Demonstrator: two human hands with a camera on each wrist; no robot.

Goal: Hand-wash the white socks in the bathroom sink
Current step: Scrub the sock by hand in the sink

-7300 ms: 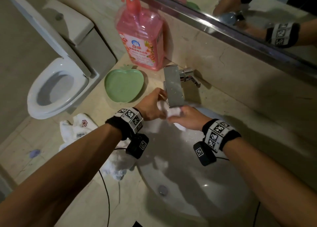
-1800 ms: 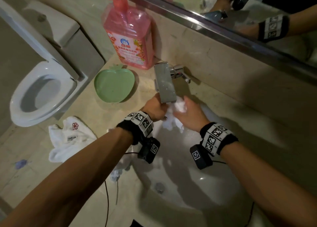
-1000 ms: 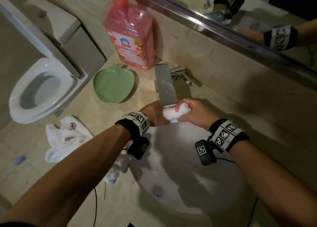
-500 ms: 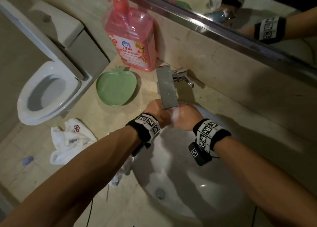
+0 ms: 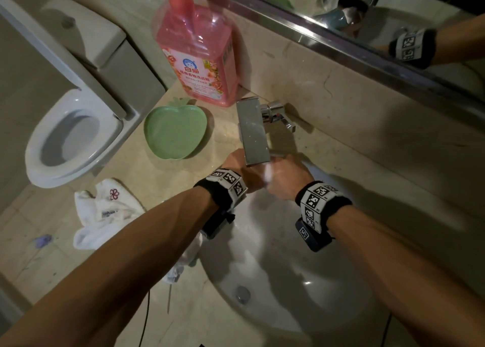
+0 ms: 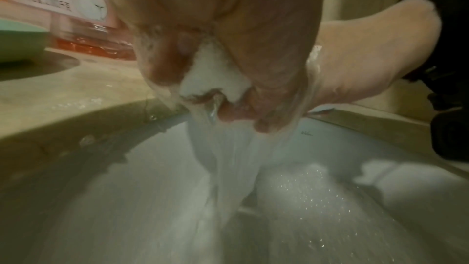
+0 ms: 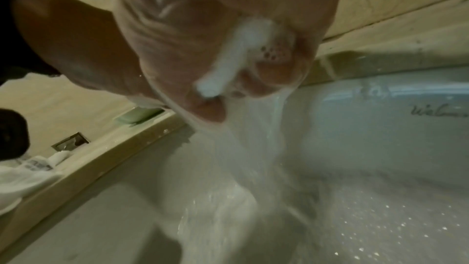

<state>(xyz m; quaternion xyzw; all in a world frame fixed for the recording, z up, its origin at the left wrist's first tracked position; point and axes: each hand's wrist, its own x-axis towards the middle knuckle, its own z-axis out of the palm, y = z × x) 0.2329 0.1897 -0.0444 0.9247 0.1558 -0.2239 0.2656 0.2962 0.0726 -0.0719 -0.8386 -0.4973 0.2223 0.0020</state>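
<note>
A wet white sock (image 6: 213, 71) is bunched between my two hands under the flat steel faucet (image 5: 253, 134), over the back of the white sink (image 5: 288, 281). My left hand (image 5: 241, 167) grips it with curled fingers, and my right hand (image 5: 286, 175) squeezes it too; the sock (image 7: 233, 57) shows as a white strip in that fist. Only a sliver of the sock (image 5: 267, 175) shows in the head view. Water runs down from both hands into the basin. More white socks (image 5: 105, 213) lie on the counter to the left.
A pink detergent bottle (image 5: 199, 55) stands at the back of the counter, with a green apple-shaped dish (image 5: 174, 133) in front of it. The sink drain (image 5: 242, 293) lies low in the basin. An open toilet (image 5: 70, 139) is far left. A mirror (image 5: 367, 13) runs above.
My hands have closed together around the sock under the faucet. A second ago the right hand held the sock up in plain sight; now both fists nearly cover it.
</note>
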